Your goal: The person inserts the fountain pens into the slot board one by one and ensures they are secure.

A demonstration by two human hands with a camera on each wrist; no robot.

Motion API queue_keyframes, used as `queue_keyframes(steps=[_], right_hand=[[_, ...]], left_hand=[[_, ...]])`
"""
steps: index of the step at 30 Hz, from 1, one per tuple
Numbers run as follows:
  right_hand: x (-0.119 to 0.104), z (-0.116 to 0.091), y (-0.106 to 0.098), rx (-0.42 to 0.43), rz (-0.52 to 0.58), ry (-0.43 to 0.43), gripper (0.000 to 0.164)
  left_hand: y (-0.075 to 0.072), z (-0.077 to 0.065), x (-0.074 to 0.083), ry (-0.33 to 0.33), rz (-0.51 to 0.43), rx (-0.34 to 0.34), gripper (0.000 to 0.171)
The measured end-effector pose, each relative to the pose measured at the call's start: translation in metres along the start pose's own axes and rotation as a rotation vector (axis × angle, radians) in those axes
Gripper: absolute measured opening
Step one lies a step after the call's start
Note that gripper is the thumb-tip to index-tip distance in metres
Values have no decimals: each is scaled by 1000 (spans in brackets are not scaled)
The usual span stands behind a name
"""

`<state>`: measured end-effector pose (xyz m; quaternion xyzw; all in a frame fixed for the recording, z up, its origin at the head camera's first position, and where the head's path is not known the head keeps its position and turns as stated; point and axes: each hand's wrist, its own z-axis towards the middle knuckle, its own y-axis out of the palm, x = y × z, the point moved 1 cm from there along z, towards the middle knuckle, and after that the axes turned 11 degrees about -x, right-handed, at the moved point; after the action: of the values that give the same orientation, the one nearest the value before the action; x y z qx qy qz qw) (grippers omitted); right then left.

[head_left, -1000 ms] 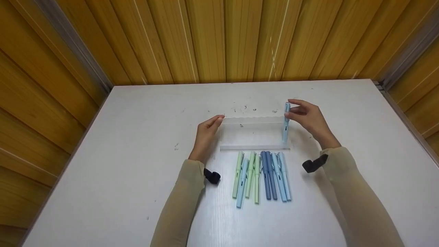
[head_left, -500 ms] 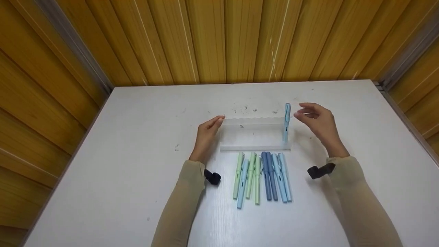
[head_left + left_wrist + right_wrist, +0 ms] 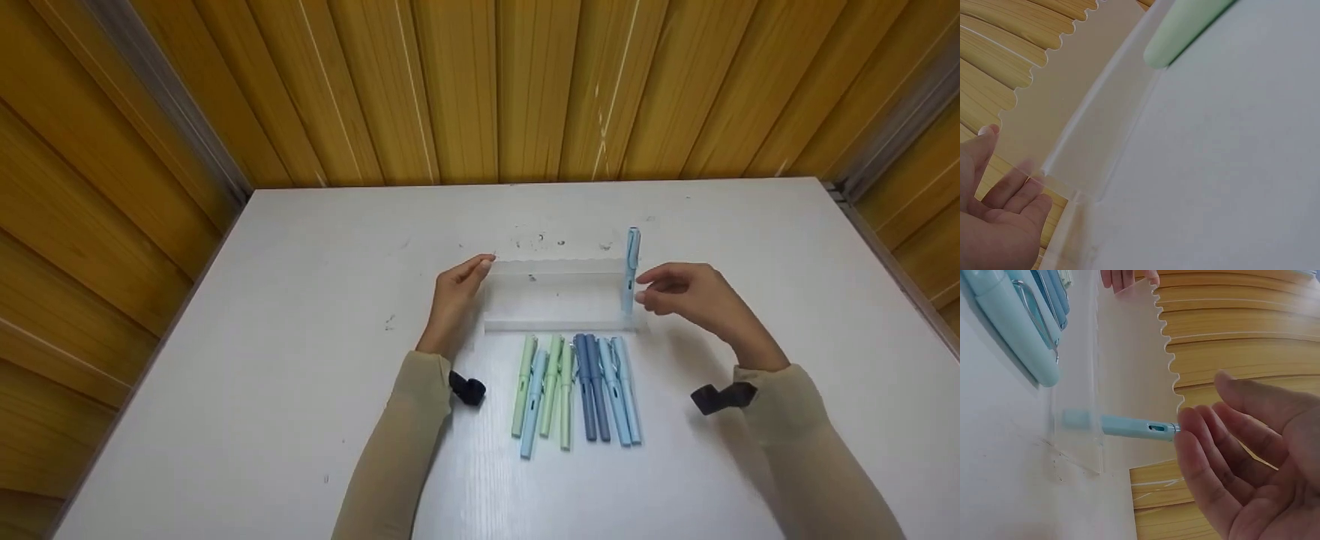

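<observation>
While left hand (image 3: 454,300) pinches rack (image 3: 555,325) at nine o'clock, right hand (image 3: 690,296) half-curled, empty at three; nudge may topple upright pen (image 3: 631,271).

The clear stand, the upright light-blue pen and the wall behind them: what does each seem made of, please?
Clear stand: glossy, hazy plastic, perhaps acrylic; the upright light-blue pen shows faintly through it. That pen: probably satin plastic, from its even colour. Wall: shiny wood or wood-print panels; grain and highlights show, but which is unclear.
</observation>
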<state>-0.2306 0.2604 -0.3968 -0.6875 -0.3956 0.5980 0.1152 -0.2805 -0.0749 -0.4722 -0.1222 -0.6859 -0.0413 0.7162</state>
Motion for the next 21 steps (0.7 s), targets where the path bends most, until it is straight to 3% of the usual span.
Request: queue_keyframes(steps=[5,9,21], right_hand=[[1,-2,14,-147,-19,13,44],[2,-3,24,-213,-24,34,46],[14,0,40,-277,-30,31,46]], left_hand=[[0,-2,-1,-6,18,2,37],[0,-3,0,-14,19,7,37],[1,-2,1,-12,14,6,36]])
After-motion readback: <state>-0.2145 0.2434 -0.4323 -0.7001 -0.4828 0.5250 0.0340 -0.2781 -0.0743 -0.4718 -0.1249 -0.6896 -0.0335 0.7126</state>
